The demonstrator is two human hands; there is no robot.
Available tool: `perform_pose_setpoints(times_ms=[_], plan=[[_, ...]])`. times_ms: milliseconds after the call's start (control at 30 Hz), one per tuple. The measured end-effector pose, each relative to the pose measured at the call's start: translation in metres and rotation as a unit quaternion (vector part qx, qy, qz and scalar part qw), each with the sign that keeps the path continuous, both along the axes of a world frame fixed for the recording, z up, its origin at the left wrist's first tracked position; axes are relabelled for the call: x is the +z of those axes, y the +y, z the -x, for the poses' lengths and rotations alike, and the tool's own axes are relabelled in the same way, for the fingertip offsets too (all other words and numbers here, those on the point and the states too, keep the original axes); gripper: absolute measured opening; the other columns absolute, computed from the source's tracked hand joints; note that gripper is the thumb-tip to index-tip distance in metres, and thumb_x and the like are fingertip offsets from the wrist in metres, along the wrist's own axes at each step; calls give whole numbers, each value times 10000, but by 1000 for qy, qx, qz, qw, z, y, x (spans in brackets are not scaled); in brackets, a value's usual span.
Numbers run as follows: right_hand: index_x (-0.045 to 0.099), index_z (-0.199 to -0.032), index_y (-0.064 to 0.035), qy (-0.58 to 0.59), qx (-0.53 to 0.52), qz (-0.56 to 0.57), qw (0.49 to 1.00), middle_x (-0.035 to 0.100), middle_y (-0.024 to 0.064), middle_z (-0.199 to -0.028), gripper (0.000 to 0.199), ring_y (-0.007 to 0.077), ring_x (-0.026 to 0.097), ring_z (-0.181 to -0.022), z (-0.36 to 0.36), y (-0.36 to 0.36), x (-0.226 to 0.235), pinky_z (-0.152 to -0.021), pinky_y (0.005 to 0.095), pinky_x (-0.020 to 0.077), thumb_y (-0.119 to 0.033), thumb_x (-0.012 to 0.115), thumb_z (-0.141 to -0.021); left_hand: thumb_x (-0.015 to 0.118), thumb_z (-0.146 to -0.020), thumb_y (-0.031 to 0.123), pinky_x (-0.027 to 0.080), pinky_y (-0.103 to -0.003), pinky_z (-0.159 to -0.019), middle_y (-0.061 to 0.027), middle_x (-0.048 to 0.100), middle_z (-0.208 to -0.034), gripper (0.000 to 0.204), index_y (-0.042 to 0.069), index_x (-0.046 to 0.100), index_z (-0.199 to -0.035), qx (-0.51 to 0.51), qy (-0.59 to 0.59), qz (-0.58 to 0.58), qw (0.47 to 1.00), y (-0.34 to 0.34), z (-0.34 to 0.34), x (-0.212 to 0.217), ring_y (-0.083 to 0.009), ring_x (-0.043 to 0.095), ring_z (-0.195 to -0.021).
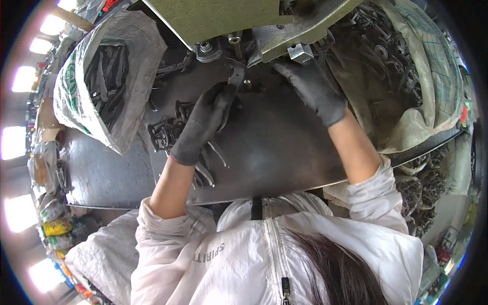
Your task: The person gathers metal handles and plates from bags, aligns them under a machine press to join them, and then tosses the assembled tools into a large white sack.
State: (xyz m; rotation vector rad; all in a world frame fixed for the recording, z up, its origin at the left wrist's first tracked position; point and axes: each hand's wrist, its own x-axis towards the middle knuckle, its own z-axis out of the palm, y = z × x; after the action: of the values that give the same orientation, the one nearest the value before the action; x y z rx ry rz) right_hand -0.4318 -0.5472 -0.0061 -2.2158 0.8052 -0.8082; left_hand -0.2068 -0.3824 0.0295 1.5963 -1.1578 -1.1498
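Both my hands wear dark gloves and work under the head of a green machine (pixel 218 20). My left hand (pixel 206 114) is closed on a flat grey metal lever (pixel 236 76), whose top end sticks up past my fingers next to a small upright pin (pixel 247 82) on the table. My right hand (pixel 315 91) reaches up to the machine's lower edge by a square metal block (pixel 300 53). Its fingers are stretched out, and I see nothing held in them. Below my left wrist lie several metal assemblies (pixel 165 133) with slim curved handles (pixel 217 153), partly hidden by my arm.
A white woven sack (pixel 73 94) full of dark metal levers (pixel 107 71) stands at the left. Another open sack (pixel 424 96) with many metal parts lies at the right. The dark metal table (pixel 274 157) ends just before my body; more parts (pixel 424 188) are piled below its right edge.
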Motion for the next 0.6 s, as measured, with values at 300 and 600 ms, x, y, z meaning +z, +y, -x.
perform_pose_setpoints(times_ms=[300, 600], plan=[[689, -1256, 27, -141, 2, -394, 908, 726, 44, -1063, 303, 90, 664, -913, -21, 54, 42, -772, 274, 547, -172, 648, -1032, 457, -1126, 376, 530, -276, -810, -89, 733, -1027, 475, -25, 612, -1330, -25, -8, 8, 1000, -12, -13, -1, -141, 681, -887], [694, -1258, 30, -99, -12, -393, 914, 731, 38, -1041, 342, 75, 634, -906, -43, 54, 32, -808, 261, 518, -197, 680, -1002, 467, -1109, 197, 529, -249, -690, -66, 727, -975, 350, -21, 640, -1321, -61, 49, -15, 997, -18, -11, -9, -98, 649, -768]])
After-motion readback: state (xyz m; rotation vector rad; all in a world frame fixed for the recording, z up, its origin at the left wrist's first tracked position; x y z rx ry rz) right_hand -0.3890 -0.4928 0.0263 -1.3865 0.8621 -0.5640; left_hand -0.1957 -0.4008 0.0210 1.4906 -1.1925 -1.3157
